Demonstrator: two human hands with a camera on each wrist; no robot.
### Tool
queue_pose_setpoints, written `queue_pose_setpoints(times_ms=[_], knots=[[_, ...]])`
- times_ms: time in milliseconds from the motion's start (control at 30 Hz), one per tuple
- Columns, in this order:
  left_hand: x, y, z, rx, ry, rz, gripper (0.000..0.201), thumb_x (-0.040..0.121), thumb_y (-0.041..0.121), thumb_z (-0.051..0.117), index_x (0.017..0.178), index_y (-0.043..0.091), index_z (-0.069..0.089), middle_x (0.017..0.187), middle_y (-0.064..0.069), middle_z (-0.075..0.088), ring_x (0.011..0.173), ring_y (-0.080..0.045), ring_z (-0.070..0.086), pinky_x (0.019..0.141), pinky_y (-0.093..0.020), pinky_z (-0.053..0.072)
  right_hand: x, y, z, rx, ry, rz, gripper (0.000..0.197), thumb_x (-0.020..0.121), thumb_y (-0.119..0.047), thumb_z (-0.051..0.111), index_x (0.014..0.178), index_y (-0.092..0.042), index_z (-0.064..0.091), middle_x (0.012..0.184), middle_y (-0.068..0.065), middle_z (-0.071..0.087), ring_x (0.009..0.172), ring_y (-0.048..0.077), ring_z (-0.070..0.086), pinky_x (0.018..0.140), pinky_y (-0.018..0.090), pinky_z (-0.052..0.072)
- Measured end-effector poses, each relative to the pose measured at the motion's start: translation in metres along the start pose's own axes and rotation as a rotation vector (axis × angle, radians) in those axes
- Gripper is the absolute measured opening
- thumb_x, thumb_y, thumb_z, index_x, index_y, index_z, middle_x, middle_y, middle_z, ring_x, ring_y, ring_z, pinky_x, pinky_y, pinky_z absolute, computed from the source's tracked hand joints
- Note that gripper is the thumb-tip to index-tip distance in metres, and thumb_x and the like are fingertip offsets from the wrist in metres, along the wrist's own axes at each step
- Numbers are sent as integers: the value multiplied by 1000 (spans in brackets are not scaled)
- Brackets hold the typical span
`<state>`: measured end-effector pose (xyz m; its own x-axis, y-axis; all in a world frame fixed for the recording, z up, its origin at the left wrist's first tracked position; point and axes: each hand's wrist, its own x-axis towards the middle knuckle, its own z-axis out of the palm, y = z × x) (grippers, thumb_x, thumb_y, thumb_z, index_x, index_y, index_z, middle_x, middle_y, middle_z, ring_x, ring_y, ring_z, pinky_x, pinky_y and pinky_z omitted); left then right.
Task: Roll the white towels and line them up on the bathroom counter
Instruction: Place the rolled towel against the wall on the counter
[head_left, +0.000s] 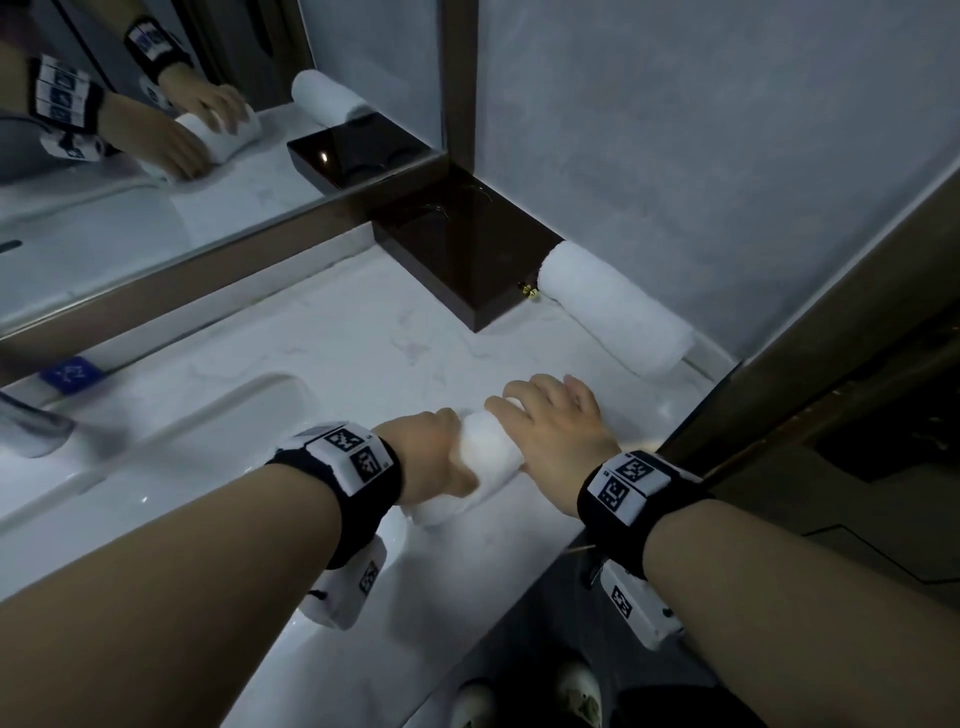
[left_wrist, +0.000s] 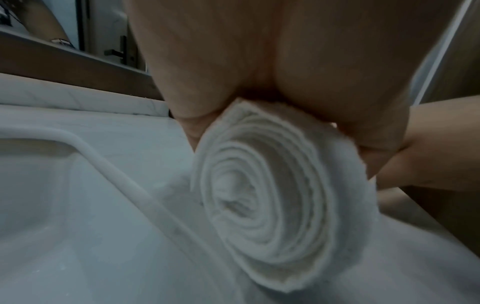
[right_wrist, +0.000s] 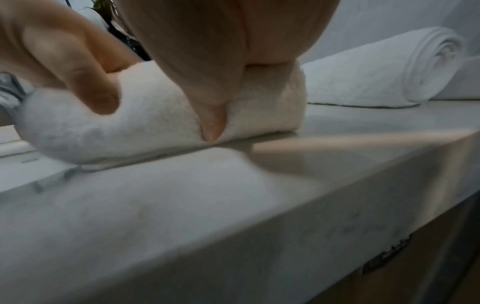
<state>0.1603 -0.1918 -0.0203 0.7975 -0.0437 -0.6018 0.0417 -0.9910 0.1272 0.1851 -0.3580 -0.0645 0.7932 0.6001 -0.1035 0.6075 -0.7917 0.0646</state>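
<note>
Okay, my head view alone shows the second rolled towel (head_left: 615, 306) against the wall beside the dark box (head_left: 467, 249); my left wrist view alone shows the spiral end of the towel roll (left_wrist: 262, 197). That roll lies on the counter (head_left: 363, 338), near the sink (head_left: 156, 441). Left hand (head_left: 434, 452) and right hand (head_left: 558, 431) curl over it, thumb tips against its near side.

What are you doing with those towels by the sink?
A person is rolling up white towels on the bathroom counter. Both hands are on one rolled towel right now: the left hand grips one end and the right hand lies over the other. It sits on the counter beside the sink. Another rolled towel already lies against the wall next to a dark box.
</note>
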Motion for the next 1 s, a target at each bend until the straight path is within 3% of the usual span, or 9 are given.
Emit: queue_pose_setpoints(times_ms=[67, 167, 300, 400, 500, 600, 733, 900, 1000], knots=[[2, -3, 2, -76, -8, -16, 62, 87, 41, 62, 135, 10, 38, 121, -5, 59, 102, -23, 59, 84, -31, 45, 5, 0, -4, 63, -60, 64, 90, 75, -8, 60, 147, -34, 14, 153, -1, 15, 144, 26, 6, 116, 48, 0], [8, -9, 4, -166, -16, -15, 60, 82, 48, 63, 125, 12, 42, 100, 0, 56, 86, -21, 58, 72, -30, 44, 7, -11, -14, 308, -81, 225, 92, 75, 1, 50, 150, -31, 9, 159, -1, -2, 147, 24, -10, 118, 51, -3], [14, -3, 7, -270, 29, -43, 37, 85, 45, 59, 96, 10, 50, 85, -1, 59, 75, -20, 61, 61, -27, 43, 1, -25, -26, 615, 155, 500, 68, 80, -10, 60, 142, -20, 34, 154, 9, 14, 138, 30, 17, 113, 38, 27], [21, 10, 14, -520, 130, -128, 41, 84, 47, 60, 91, 7, 52, 88, -5, 63, 73, -21, 61, 60, -28, 42, 5, -19, -33, 887, -16, 636, 66, 84, -28, 63, 142, -23, 33, 141, 10, 28, 122, 31, 41, 99, 36, 41], [30, 23, 17, -670, 152, -136, 31, 85, 40, 62, 79, 11, 51, 79, -4, 61, 62, -17, 55, 55, -28, 39, 18, -9, -32, 1143, -147, 685, 76, 83, -41, 62, 147, -38, 23, 140, 7, 39, 118, 31, 51, 101, 40, 43], [38, 27, 16, -793, 106, 15, 24, 80, 35, 71, 73, 15, 59, 69, 1, 63, 58, -12, 56, 51, -22, 42, 30, -1, -31, 1089, -165, 692, 87, 73, -42, 68, 147, -41, 22, 138, 6, 47, 118, 29, 53, 99, 42, 46], [40, 21, 16, -889, -20, 155, 27, 59, 33, 86, 72, 22, 66, 70, 10, 67, 70, -8, 63, 68, -22, 48, 31, 15, -26, 947, -251, 621, 103, 60, -43, 73, 143, -47, 12, 128, 7, 53, 109, 30, 58, 91, 46, 51], [46, 14, 15, -591, 49, 160, 34, 64, 26, 78, 94, 19, 63, 94, 6, 66, 87, -17, 64, 78, -33, 56, 34, 29, -12, 654, -317, 617, 106, 74, -45, 68, 139, -55, -15, 128, 13, 48, 109, 35, 55, 90, 47, 50], [47, -1, 12, -246, 138, 108, 57, 63, 32, 72, 116, 27, 52, 118, 5, 45, 109, -19, 46, 88, -33, 50, 39, 42, -6, 497, -306, 610, 100, 79, -44, 62, 135, -54, -20, 128, 14, 44, 104, 34, 55, 88, 46, 51]])
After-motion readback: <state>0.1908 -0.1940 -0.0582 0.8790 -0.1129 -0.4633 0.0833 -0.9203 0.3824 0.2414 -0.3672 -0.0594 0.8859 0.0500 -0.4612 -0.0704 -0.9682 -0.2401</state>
